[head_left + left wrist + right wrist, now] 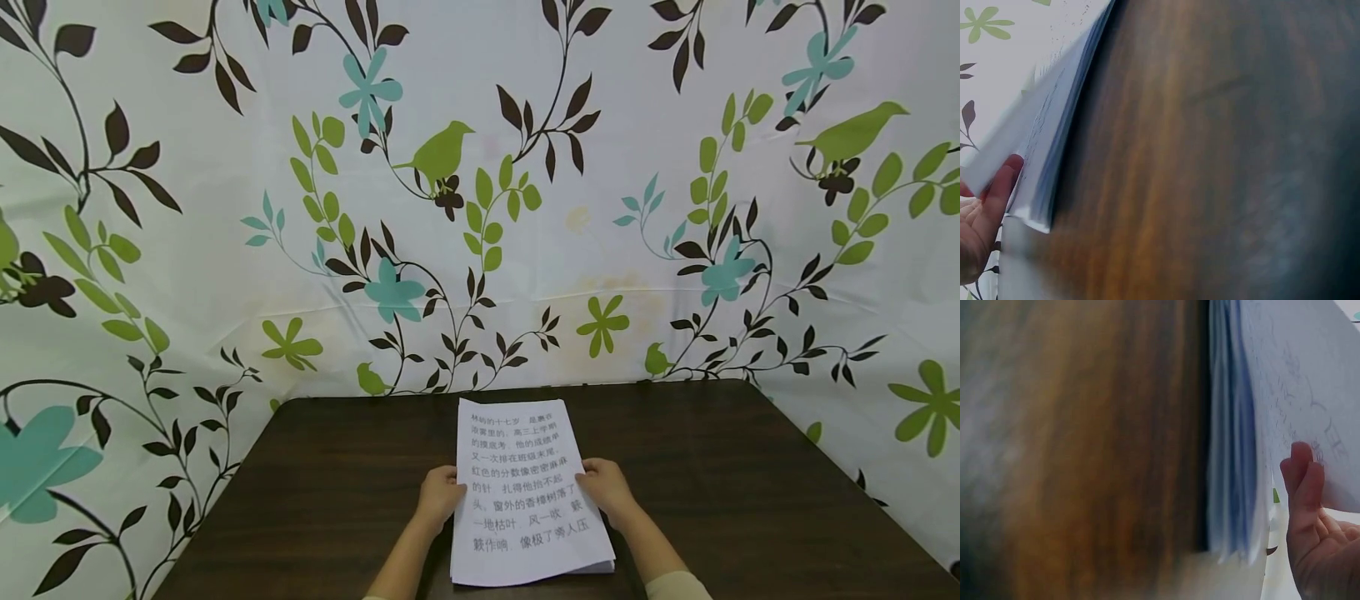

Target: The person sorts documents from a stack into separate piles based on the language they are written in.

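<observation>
A white sheet [525,500] printed with lines of Chinese text is held by its two long sides in the head view. My left hand [441,500] pinches its left edge, thumb on top. On the opposite edge, my right hand [609,493] grips the sheet in the same way. Beneath lies a stack of paper [1230,444], its layered edges showing in the right wrist view. There the fingers [1302,481] lie under the lifted sheet, apart from the stack. In the left wrist view, fingertips [1013,165] are behind the raised sheet, and the thumb is mostly hidden.
Under the paper is a dark brown wooden table [337,467]. A white cloth [480,233] with leaves, birds and flowers hangs behind the table and along both sides.
</observation>
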A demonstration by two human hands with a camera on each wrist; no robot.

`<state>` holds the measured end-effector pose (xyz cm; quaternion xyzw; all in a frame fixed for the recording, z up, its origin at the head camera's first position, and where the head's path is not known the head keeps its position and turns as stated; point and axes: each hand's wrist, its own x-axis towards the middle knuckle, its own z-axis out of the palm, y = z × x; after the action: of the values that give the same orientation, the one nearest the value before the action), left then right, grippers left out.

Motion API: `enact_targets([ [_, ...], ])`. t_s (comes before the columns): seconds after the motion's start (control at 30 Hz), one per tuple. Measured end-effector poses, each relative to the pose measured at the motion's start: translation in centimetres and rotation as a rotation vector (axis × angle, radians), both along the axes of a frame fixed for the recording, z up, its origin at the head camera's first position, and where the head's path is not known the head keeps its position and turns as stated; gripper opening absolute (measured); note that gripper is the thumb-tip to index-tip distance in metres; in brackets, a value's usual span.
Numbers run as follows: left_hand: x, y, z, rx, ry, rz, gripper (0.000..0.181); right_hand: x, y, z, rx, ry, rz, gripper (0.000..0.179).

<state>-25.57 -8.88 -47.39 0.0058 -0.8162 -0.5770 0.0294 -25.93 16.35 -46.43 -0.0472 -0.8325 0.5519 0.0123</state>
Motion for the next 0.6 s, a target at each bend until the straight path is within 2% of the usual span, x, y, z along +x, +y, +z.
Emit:
enact_targets([
  [0.37, 0.29, 0.14, 0.02, -0.018, 0.016, 0.001, 0.022, 0.42, 0.3, -0.08, 0.037, -0.024, 0.028, 0.016],
  [0.6, -0.18, 0.11, 0.35, -0.028, 0.018, 0.013, 0.021, 0.37, 0.24, 0.71, 0.033, -0.001, 0.031, 0.014],
])
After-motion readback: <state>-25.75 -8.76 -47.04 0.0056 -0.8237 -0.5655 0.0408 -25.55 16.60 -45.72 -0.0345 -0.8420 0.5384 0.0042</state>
